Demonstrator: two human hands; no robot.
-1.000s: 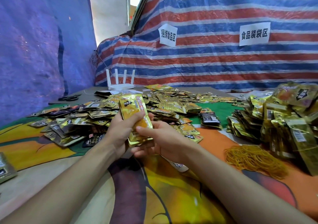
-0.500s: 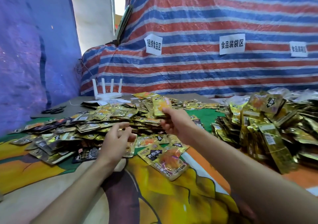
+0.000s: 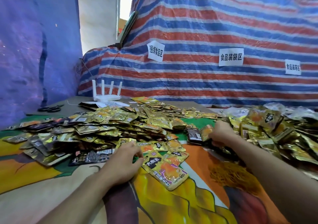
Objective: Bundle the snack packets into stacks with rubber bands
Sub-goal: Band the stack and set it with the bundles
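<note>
A wide heap of loose gold snack packets [image 3: 106, 125] covers the table's middle and left. Bundled stacks [image 3: 268, 130] are piled at the right. My right hand [image 3: 222, 132] is at that pile's near left edge, fingers curled round a gold-and-orange packet stack [image 3: 206, 131]. My left hand [image 3: 123, 161] lies at the front of the loose heap, its loosely curled fingertips touching the nearest packets and holding nothing. Another gold packet stack [image 3: 165, 170] lies flat between my hands. A tangle of yellow rubber bands [image 3: 230, 173] sits under my right forearm.
A black packet [image 3: 91, 155] lies left of my left hand. A white router [image 3: 105, 93] and black scissors [image 3: 49, 109] stand at the table's far left. A striped tarp wall with paper labels [image 3: 231, 56] rises behind. The cartoon tablecloth [image 3: 51, 198] is bare in front.
My right hand has carried the packet stack from in front of me rightward and down to the bundled pile. My left hand let go of it and dropped onto the loose packets.
</note>
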